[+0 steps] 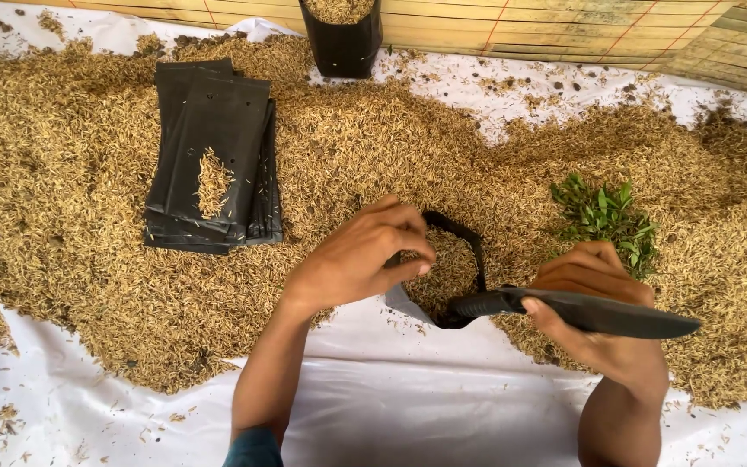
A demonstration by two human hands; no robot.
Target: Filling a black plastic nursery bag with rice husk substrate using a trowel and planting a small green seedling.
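Note:
My right hand (603, 316) grips a black plastic nursery bag (564, 310) lying on its side, its open mouth (453, 259) facing a heap of rice husk (373, 164). Husk shows inside the mouth. My left hand (365, 255) is cupped at the bag's mouth, fingers curled over husk and touching the rim. A small bunch of green leafy cuttings (607, 216) lies on the husk just beyond my right hand.
A stack of flat black bags (213, 164) with some husk on top lies at the left. A filled upright black bag (343, 30) stands at the back. White plastic sheet (408, 406) covers the ground; a bamboo mat (564, 26) lies behind.

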